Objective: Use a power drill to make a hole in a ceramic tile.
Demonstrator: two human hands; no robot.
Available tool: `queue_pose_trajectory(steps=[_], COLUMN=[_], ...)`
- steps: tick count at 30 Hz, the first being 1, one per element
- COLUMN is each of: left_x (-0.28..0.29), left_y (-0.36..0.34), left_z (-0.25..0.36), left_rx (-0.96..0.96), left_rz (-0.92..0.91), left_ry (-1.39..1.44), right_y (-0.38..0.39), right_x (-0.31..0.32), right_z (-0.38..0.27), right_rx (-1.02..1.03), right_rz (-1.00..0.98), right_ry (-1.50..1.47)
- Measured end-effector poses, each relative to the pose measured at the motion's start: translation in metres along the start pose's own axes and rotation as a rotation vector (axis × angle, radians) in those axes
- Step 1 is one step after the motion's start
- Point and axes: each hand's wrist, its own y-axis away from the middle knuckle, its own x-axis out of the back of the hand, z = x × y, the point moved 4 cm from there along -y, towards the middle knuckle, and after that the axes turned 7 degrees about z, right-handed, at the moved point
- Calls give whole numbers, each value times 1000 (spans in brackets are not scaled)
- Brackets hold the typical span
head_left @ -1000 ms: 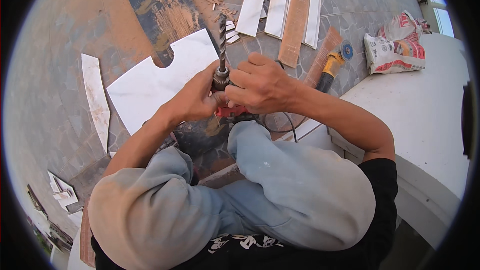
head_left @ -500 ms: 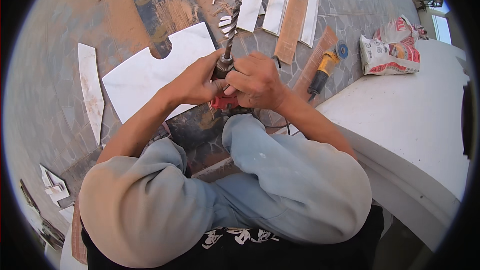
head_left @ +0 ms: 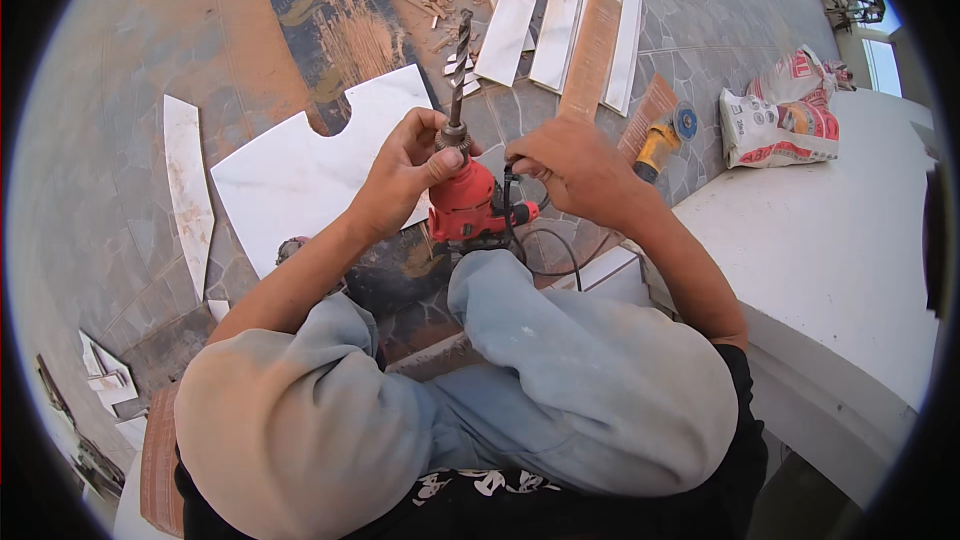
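My left hand (head_left: 410, 165) is wrapped round the metal chuck (head_left: 452, 139) of a red drill (head_left: 462, 202), its thumb across the chuck. A long spiral bit (head_left: 461, 60) stands upright in the chuck. My right hand (head_left: 565, 165), just right of the chuck, is closed on a small black tool (head_left: 511, 172), probably a chuck key; its tip is hard to make out. The drill's black cable (head_left: 570, 258) loops down beside my knee. The drill sits upright in front of my bent legs, its lower part partly hidden by them.
A notched white tile (head_left: 300, 180), a dusty dark board (head_left: 335, 15) and several cut tile strips (head_left: 512, 15) lie on the paving ahead. A yellow angle grinder (head_left: 660, 143) is at right. Red-and-white bags (head_left: 775, 130) rest on a white ledge (head_left: 820, 250). A narrow offcut (head_left: 185, 190) lies left.
My right hand has pulled away to the right from the chuck with the black tool, uncovering the red drill body. My left thumb has moved up across the chuck.
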Motion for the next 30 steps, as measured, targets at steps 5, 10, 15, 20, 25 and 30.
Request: queue_pose_trajectory(steps=[5,10,15,20,25,30], left_x=[2,3,13,29,29,44], left_y=[-7,-17,-4,-19,-19,-56], left_z=[-1,-2,-21,-41,-22,42], left_rx=[-29,19,-84,4,291,246], left_rz=[102,53,162,412,559,599], left_ry=[215,243,-119,-310,159,158], right_y=[52,98,145,98,-12,-64], right_x=[15,44,-14,16,-8,-6], right_z=[82,136,168,128,11,-18], right_rx=[-644,-733,-765,-752,-287,-361], right_rz=[-28,40,-641,-611,-469,-546], right_ry=[-103,425,583,819,-39,-89])
